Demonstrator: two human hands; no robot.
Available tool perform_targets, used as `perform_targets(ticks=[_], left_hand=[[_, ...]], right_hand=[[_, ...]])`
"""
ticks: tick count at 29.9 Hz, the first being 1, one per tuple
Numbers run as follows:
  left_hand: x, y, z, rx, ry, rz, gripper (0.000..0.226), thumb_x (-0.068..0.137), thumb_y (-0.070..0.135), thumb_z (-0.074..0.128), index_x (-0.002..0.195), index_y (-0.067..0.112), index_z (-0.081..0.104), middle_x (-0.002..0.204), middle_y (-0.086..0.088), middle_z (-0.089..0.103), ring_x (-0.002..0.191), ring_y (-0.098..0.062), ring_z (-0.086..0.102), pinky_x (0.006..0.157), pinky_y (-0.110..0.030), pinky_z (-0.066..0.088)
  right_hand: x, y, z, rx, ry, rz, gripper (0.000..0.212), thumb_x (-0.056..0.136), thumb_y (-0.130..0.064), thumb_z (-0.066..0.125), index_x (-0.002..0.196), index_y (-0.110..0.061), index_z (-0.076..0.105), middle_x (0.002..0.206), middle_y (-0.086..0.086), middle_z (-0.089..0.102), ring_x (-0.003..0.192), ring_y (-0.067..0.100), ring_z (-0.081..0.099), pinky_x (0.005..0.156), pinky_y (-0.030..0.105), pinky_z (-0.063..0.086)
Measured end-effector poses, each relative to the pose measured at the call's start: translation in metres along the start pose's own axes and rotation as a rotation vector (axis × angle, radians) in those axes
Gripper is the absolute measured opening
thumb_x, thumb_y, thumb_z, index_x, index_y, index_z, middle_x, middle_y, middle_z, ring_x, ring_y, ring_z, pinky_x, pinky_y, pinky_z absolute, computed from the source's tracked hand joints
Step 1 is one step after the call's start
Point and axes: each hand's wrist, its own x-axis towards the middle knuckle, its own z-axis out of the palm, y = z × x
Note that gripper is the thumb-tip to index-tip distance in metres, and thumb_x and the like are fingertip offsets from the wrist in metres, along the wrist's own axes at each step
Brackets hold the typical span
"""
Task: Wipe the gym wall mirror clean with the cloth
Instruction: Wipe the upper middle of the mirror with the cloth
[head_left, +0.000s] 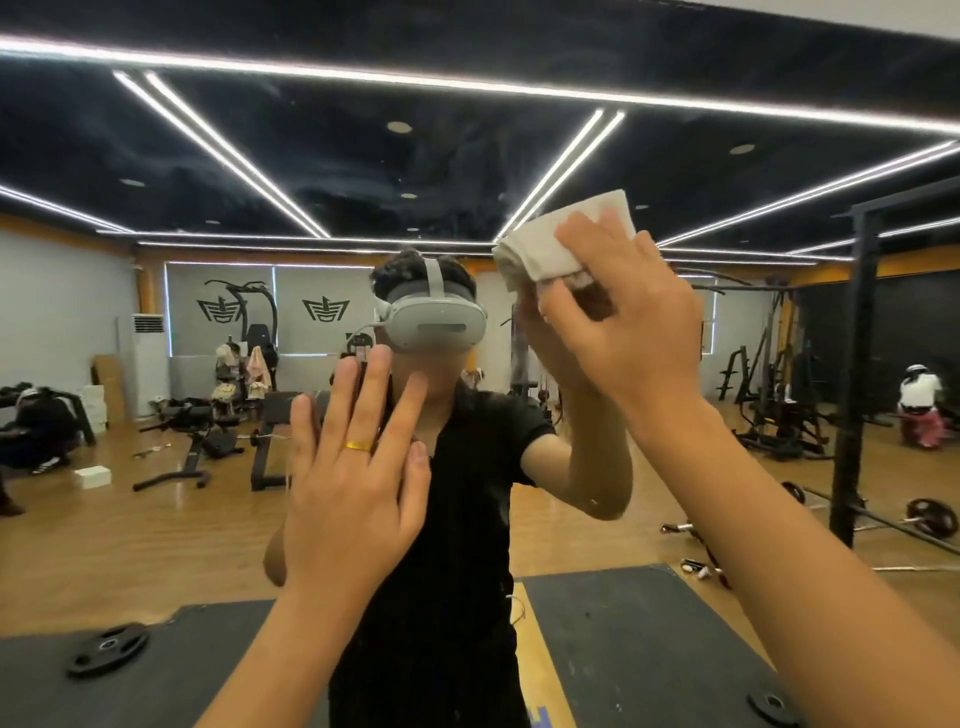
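Our right hand (623, 322) has the cloth (545, 249) bunched up and pressed on the mirror (467, 171), up high & right of centre, fingers (615, 234) clamped over it w/ the wad sticking out up-left of the tips. Left hand (353, 493) is lower, fingers straight & spread, holding nothing. Right hand's the wiper imo, and most glass in view lies left of & below the cloth, so the stroke prob heads that way.

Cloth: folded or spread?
Folded: the cloth is a thick wad, layered edges showing, gripped by the right hand against the mirror.
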Motion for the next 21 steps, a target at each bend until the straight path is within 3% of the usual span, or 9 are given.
perform_targets(ticks=[3, 5, 7, 8, 11, 12, 15, 19, 21], left_hand=[[0.0, 0.0, 0.0, 0.007, 0.005, 0.002, 0.056, 0.103, 0.028, 0.041, 0.158, 0.017, 0.039, 0.168, -0.013, 0.025, 0.158, -0.03, 0.014, 0.128, -0.054, 0.005], [0.001, -0.001, 0.0, 0.009, -0.001, 0.003, 0.056, 0.103, 0.028, 0.041, 0.158, 0.017, 0.039, 0.168, -0.013, 0.025, 0.158, -0.031, 0.015, 0.128, -0.053, 0.004], [0.0, 0.0, -0.001, 0.008, -0.008, -0.001, 0.056, 0.103, 0.028, 0.04, 0.158, 0.017, 0.039, 0.169, -0.013, 0.024, 0.158, -0.031, 0.015, 0.128, -0.052, 0.003], [0.0, 0.0, -0.001, 0.004, -0.012, -0.002, 0.056, 0.103, 0.028, 0.04, 0.158, 0.017, 0.039, 0.169, -0.013, 0.024, 0.158, -0.03, 0.014, 0.128, -0.052, 0.003], [0.0, 0.0, -0.001, 0.002, -0.017, -0.006, 0.056, 0.103, 0.028, 0.039, 0.157, 0.016, 0.039, 0.169, -0.013, 0.024, 0.158, -0.03, 0.014, 0.128, -0.053, 0.005], [0.0, 0.0, -0.001, 0.004, -0.016, -0.004, 0.055, 0.103, 0.028, 0.04, 0.157, 0.016, 0.04, 0.169, -0.013, 0.024, 0.158, -0.03, 0.015, 0.127, -0.054, 0.006], [0.0, 0.0, 0.001, 0.013, -0.003, 0.001, 0.055, 0.103, 0.027, 0.041, 0.156, 0.016, 0.041, 0.168, -0.013, 0.026, 0.158, -0.031, 0.018, 0.127, -0.055, 0.008], [0.0, 0.0, 0.003, 0.019, 0.001, -0.004, 0.054, 0.103, 0.027, 0.041, 0.155, 0.015, 0.043, 0.168, -0.013, 0.027, 0.156, -0.033, 0.022, 0.126, -0.057, 0.011], [0.0, -0.001, 0.004, 0.026, -0.006, -0.005, 0.054, 0.103, 0.028, 0.041, 0.155, 0.015, 0.044, 0.168, -0.014, 0.027, 0.156, -0.035, 0.023, 0.126, -0.059, 0.013]], right_hand=[[-0.009, -0.01, 0.0, 0.042, -0.108, 0.08, 0.064, 0.096, -0.062, 0.046, 0.143, -0.02, 0.057, 0.15, 0.004, 0.054, 0.137, 0.024, 0.047, 0.1, 0.005, 0.026], [-0.005, -0.016, 0.002, 0.118, -0.088, 0.167, 0.068, 0.096, -0.067, 0.041, 0.143, -0.02, 0.06, 0.154, 0.002, 0.052, 0.144, 0.026, 0.045, 0.116, 0.017, 0.029], [0.002, -0.018, 0.006, 0.101, -0.001, 0.151, 0.057, 0.1, -0.06, 0.047, 0.132, -0.017, 0.067, 0.142, 0.003, 0.062, 0.129, 0.027, 0.059, 0.11, 0.044, 0.049], [0.004, -0.019, 0.008, 0.065, 0.04, 0.121, 0.05, 0.101, -0.054, 0.051, 0.127, -0.015, 0.069, 0.136, 0.004, 0.065, 0.123, 0.027, 0.062, 0.104, 0.047, 0.053], [0.001, -0.017, 0.02, -0.019, 0.074, 0.035, 0.039, 0.103, -0.038, 0.056, 0.133, -0.015, 0.065, 0.143, 0.007, 0.061, 0.138, 0.031, 0.052, 0.117, 0.025, 0.037], [-0.002, -0.015, 0.023, -0.033, 0.074, 0.008, 0.039, 0.104, -0.034, 0.057, 0.137, -0.015, 0.063, 0.147, 0.009, 0.058, 0.143, 0.034, 0.047, 0.117, 0.027, 0.035], [-0.004, -0.006, 0.024, -0.021, 0.079, -0.057, 0.04, 0.104, -0.029, 0.061, 0.141, -0.013, 0.061, 0.15, 0.009, 0.055, 0.146, 0.036, 0.042, 0.109, 0.047, 0.049], [0.002, 0.007, 0.017, -0.004, 0.038, -0.12, 0.043, 0.104, -0.03, 0.059, 0.143, -0.012, 0.059, 0.15, 0.008, 0.056, 0.147, 0.035, 0.041, 0.115, 0.044, 0.035], [0.004, 0.008, 0.016, 0.016, 0.028, -0.137, 0.04, 0.105, -0.027, 0.057, 0.141, -0.01, 0.06, 0.147, 0.01, 0.058, 0.145, 0.038, 0.043, 0.113, 0.049, 0.039]])
